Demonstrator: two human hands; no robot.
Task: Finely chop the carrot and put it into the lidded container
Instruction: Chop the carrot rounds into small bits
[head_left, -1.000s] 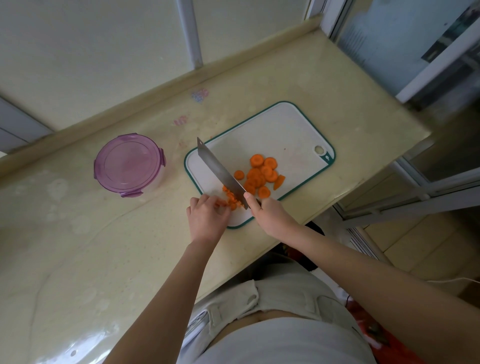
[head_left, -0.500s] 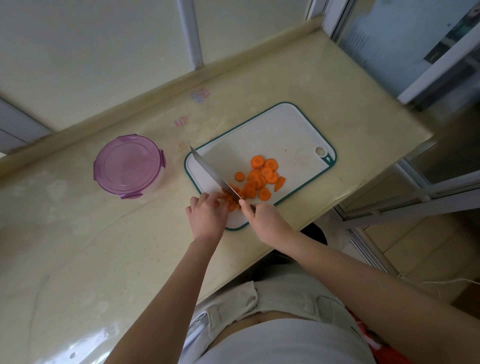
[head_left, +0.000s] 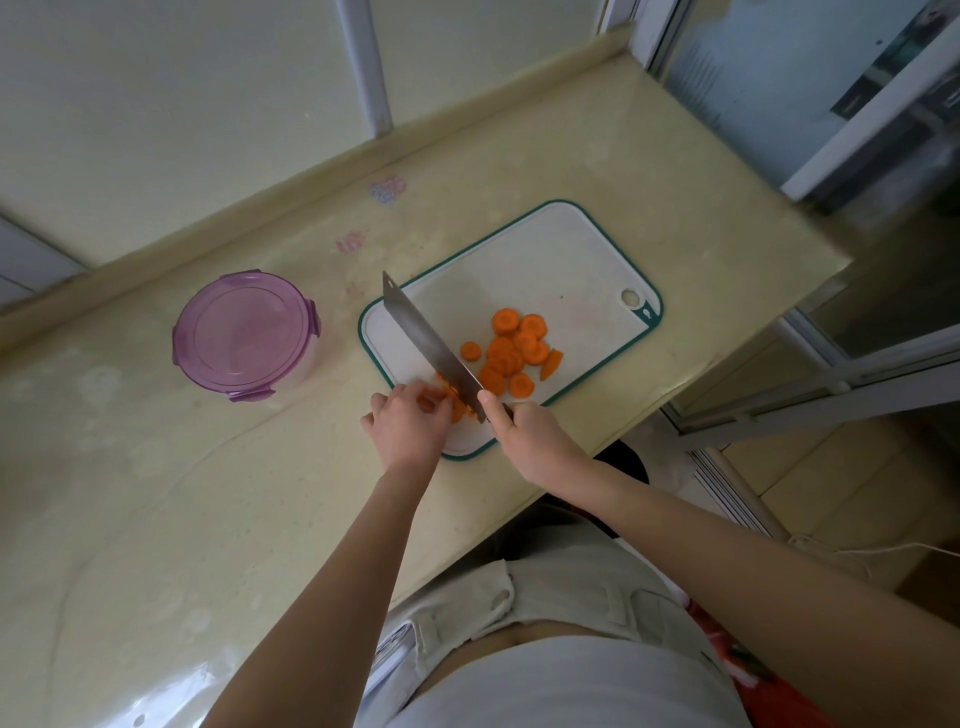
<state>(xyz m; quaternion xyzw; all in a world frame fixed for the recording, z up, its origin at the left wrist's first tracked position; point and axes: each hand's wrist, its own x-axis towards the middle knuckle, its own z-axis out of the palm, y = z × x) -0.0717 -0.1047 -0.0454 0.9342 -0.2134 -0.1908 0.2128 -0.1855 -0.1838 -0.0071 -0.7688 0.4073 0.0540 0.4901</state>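
A pile of round carrot slices (head_left: 514, 351) lies on the white, green-rimmed cutting board (head_left: 545, 260). My right hand (head_left: 524, 434) grips the handle of a broad kitchen knife (head_left: 428, 343), whose blade is raised and tilted over the board's near left part. Small chopped carrot pieces (head_left: 454, 402) sit under the blade's heel. My left hand (head_left: 410, 423) rests with curled fingers on those pieces, just left of the blade. The round container with its purple lid (head_left: 244, 332) clipped shut stands on the counter left of the board.
The beige counter (head_left: 156, 493) ends in an edge just right of the board and drops to the floor. A low ledge and window frames run along the back. My body stands close to the near edge.
The knife went down onto the carrot pieces half a second ago and has now lifted again, its blade tip higher. My left hand stays on the pieces.
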